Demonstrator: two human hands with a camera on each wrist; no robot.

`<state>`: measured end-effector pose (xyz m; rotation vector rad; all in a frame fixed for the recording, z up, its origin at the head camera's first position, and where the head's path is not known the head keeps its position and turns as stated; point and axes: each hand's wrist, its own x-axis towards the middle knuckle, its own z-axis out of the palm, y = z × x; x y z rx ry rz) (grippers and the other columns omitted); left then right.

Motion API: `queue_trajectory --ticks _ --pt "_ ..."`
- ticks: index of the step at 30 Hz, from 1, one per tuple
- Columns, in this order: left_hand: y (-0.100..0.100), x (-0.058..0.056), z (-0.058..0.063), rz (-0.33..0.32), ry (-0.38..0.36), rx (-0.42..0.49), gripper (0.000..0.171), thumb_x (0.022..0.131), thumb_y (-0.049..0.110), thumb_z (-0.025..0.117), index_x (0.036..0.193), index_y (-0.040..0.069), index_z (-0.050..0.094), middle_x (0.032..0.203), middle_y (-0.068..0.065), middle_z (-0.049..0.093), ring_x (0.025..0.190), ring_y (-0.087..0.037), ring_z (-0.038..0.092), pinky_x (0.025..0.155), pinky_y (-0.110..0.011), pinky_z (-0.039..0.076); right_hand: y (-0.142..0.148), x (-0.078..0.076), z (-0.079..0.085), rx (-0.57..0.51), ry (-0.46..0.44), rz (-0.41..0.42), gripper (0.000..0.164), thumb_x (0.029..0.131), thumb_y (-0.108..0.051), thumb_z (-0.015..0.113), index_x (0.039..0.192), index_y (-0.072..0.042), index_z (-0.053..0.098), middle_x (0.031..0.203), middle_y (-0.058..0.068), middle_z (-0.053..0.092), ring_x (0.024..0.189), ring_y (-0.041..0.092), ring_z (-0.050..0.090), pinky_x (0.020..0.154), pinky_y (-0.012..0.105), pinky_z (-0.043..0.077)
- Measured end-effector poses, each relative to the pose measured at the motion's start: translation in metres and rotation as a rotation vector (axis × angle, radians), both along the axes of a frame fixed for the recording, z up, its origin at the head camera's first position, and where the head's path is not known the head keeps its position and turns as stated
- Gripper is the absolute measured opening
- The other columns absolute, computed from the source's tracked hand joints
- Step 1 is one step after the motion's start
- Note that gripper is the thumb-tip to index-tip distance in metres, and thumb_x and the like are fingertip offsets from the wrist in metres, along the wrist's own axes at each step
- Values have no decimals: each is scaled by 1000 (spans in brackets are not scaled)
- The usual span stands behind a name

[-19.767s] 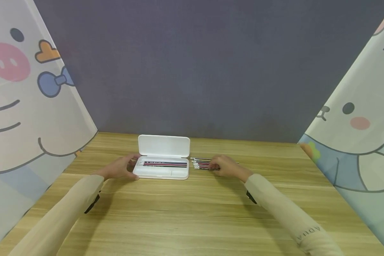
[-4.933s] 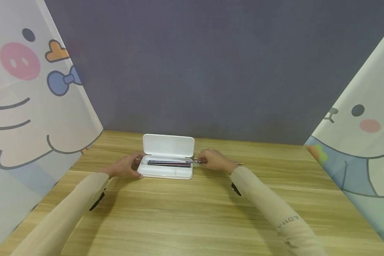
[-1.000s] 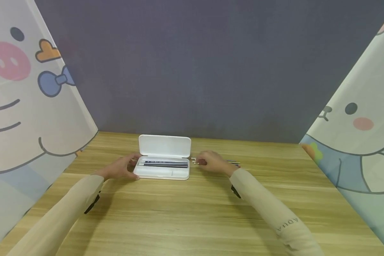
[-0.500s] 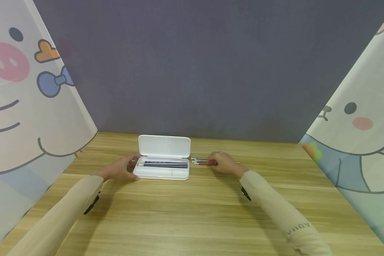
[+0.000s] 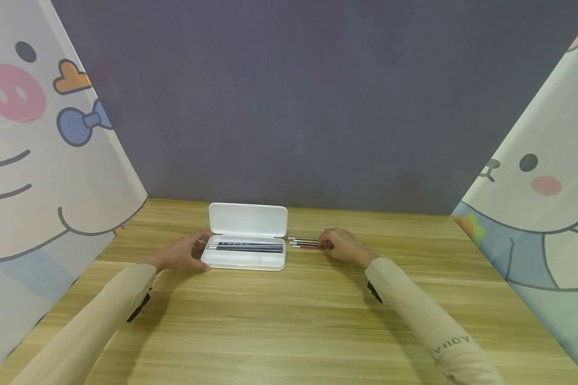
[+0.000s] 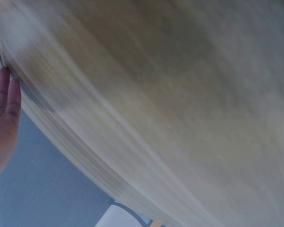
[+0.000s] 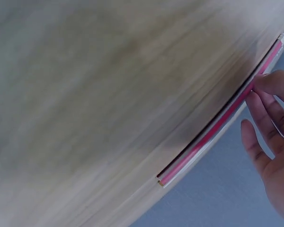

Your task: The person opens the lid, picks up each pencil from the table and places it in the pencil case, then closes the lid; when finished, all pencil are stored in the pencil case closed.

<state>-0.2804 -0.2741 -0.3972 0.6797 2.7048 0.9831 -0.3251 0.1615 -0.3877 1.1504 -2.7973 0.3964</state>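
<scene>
The desk (image 5: 270, 331) is softly lit; faint shadows are cast in front of the pencil case (image 5: 231, 259) by both sleeves (image 5: 86, 323). In the dimmer wrist views, the wood grain (image 6: 132, 94) is blurred and straight edges are bent.

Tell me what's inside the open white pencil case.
Dark pencils lie lengthwise in the back of the white case, too small to count surely. The front section shows no pencils. Whatever is beneath the pencils is covered.

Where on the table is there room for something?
Bare table lies in front of the white pencil case, between the sleeves, and right of the right sleeve. It's crowded from the case to the right hand, where pencils lie.
</scene>
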Motion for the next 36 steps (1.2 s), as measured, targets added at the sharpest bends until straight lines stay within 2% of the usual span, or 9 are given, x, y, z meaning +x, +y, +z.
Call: queue_trajectory --ticks 7,15,26,31,36 --pt "0 1 2 -15 6 14 79 70 21 79 130 -2 34 128 -31 46 112 -43 52 89 -51 45 0 -1 -6 25 -7 8 15 79 0 63 85 -13 69 76 -2 62 66 8 53 56 20 42" --pt "0 2 3 -9 21 -7 80 69 20 79 130 -3 34 127 -32 47 111 -44 52 90 -52 44 1 -1 -6 16 -10 30 13 79 -1 65 85 -12 69 77 0 63 68 8 55 59 20 45" --pt "1 0 2 -23 13 9 81 69 19 79 131 -4 33 128 -33 45 111 -44 52 90 -52 44 -3 2 7 -23 -14 69 8 79 -3 68 85 -8 69 79 2 63 69 12 57 60 21 47" --pt "1 0 2 -9 17 -7 81 68 20 80 131 -3 34 127 -32 47 109 -42 54 90 -52 44 -9 0 12 -3 -18 80 5 80 -7 68 85 -9 68 76 0 60 66 8 50 58 22 42" --pt "0 -1 1 -12 17 -3 81 69 21 79 131 -3 33 127 -32 46 109 -43 53 89 -52 44 -23 -2 15 17 8 101 7 79 -4 68 82 -11 66 73 -2 57 64 7 46 58 21 38"
